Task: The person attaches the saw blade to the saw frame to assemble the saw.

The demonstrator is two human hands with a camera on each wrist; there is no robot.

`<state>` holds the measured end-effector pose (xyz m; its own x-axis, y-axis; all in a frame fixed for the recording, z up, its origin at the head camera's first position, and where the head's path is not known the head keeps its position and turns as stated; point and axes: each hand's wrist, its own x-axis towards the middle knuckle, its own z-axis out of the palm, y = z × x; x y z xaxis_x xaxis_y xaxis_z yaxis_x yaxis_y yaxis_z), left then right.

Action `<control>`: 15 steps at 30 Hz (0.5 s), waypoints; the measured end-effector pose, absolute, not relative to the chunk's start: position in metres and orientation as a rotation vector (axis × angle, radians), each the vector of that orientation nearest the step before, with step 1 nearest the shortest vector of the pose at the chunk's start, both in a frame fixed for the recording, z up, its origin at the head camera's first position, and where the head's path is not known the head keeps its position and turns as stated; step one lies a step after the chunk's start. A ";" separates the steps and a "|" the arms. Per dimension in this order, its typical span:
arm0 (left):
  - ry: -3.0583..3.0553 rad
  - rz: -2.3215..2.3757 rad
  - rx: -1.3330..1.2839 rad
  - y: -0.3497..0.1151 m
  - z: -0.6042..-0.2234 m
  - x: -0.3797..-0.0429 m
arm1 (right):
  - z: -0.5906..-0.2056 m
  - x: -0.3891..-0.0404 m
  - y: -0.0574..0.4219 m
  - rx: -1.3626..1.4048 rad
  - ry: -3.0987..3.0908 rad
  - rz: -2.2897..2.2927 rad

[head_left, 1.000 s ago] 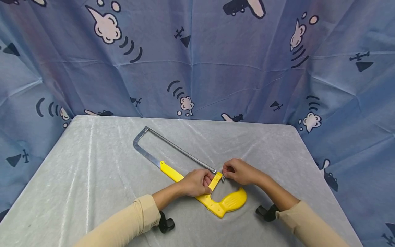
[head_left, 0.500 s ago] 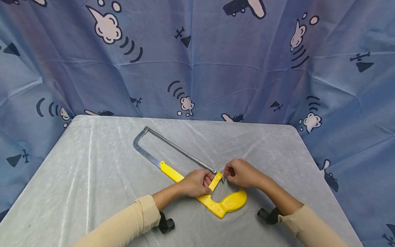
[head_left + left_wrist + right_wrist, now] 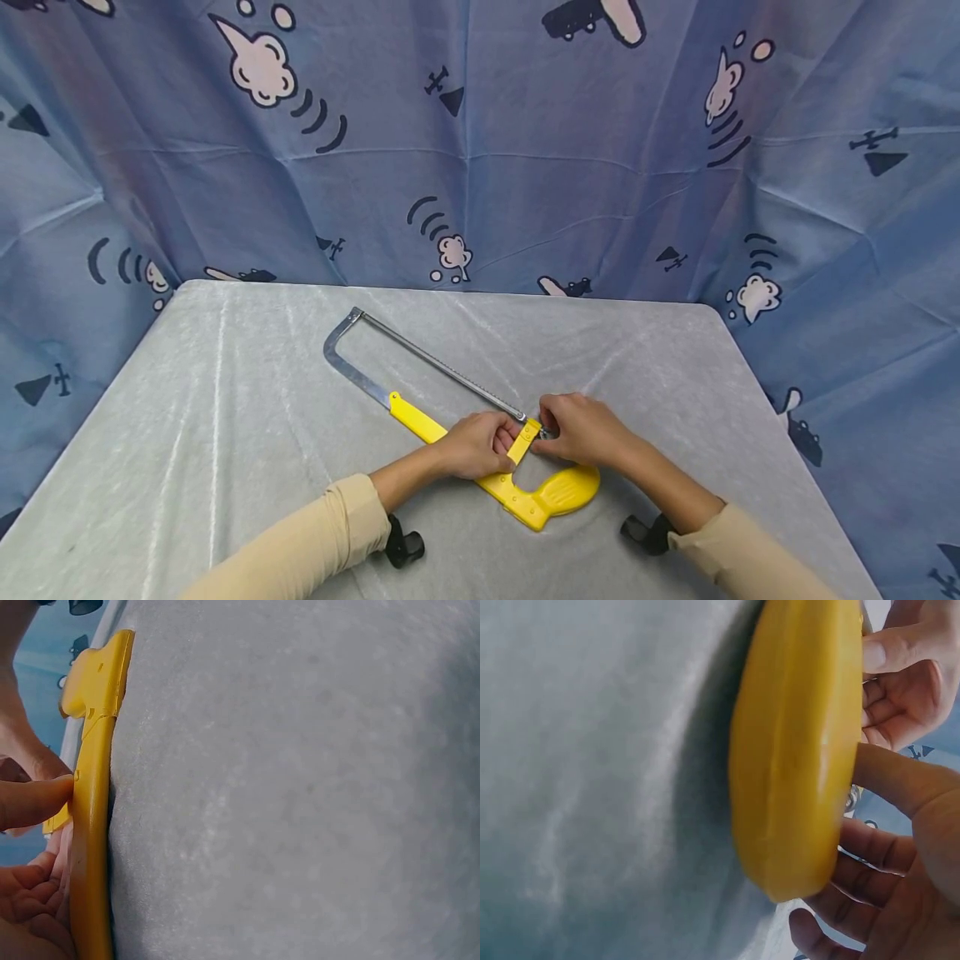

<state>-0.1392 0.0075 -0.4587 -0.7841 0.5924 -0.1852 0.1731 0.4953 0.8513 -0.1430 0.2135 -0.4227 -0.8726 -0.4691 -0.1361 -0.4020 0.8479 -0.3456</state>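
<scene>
A hacksaw (image 3: 417,419) with a yellow frame lies slantwise on the table, its silver blade (image 3: 442,364) on the far side and its yellow handle (image 3: 564,492) toward the near right. My left hand (image 3: 471,444) grips the yellow upright that carries the blade's near end, thumb on the frame, as the left wrist view also shows. At the blade tensioner, thumb and forefinger of my right hand (image 3: 583,427) pinch the small metal wing nut (image 3: 549,433). In the right wrist view, the handle (image 3: 795,765) hides most of the nut and some fingertips.
A grey plush cloth covers the table (image 3: 247,433). Behind it hangs a blue patterned curtain (image 3: 510,192), which also falls along both sides. Black wrist straps (image 3: 403,543) sit below the cuffs of beige sleeves (image 3: 315,533).
My right hand drew back slightly from the wing nut, then came in again, with thumb and forefinger now around it. The left hand and the hacksaw have kept still.
</scene>
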 end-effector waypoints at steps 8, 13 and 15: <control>2.282 1.230 0.634 0.007 -0.457 -0.139 | -0.424 -0.144 0.211 -0.663 2.835 -0.430; 2.283 1.228 0.641 0.007 -0.458 -0.139 | -0.423 -0.145 0.211 -0.652 2.826 -0.423; 2.282 1.227 0.643 0.007 -0.457 -0.139 | -0.421 -0.145 0.211 -0.652 2.817 -0.428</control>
<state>-0.1387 0.0070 -0.4575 -0.7806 0.5986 -0.1797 0.1803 0.4909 0.8523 -0.1455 0.2114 -0.4211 -0.8779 -0.4566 -0.1443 -0.3931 0.8594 -0.3270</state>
